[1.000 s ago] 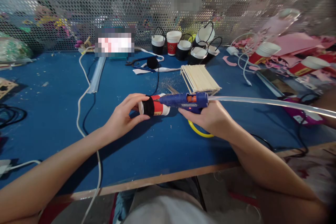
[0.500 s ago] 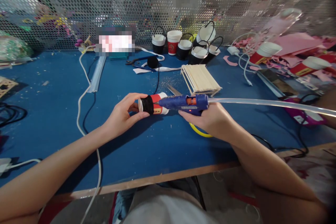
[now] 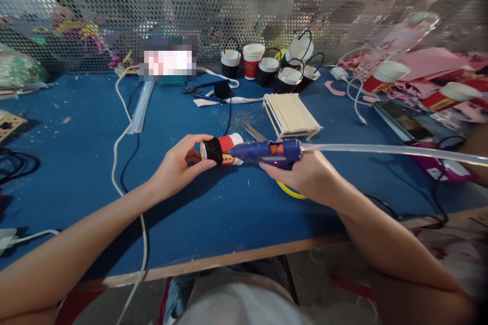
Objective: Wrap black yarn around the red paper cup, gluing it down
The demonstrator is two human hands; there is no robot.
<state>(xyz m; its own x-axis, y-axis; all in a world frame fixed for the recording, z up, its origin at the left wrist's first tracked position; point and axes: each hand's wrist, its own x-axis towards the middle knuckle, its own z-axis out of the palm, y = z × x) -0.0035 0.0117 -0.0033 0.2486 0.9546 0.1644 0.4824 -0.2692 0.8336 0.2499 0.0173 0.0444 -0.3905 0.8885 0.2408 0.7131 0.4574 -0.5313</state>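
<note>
My left hand (image 3: pixel 186 162) grips the base end of a red and white paper cup (image 3: pixel 231 141) lying on its side, fingers and thumb on either side of it. Black cord (image 3: pixel 212 152) is wound round the cup's base half. In my right hand (image 3: pixel 314 175) is a blue hot glue gun (image 3: pixel 263 151) with a small red light and a long clear glue stick (image 3: pixel 381 149) out of its back. The gun's nozzle is at the cup's side by the edge of the cord; whether it touches, I cannot tell. The cord runs back to a black ball of cord (image 3: pixel 222 90).
Behind stand several paper cups wrapped in black with cord handles (image 3: pixel 268 72) and a red paper cup (image 3: pixel 251 63). A small wooden stick rack (image 3: pixel 293 113) and yellow-handled scissors (image 3: pixel 253 131) lie near the gun. A white cable (image 3: pixel 114 162) crosses at left. Pink scraps (image 3: pixel 427 68) lie at right.
The cup has rolled slightly in my left hand, so its yellow label shows nearer the nozzle. The glue gun has shifted very little.
</note>
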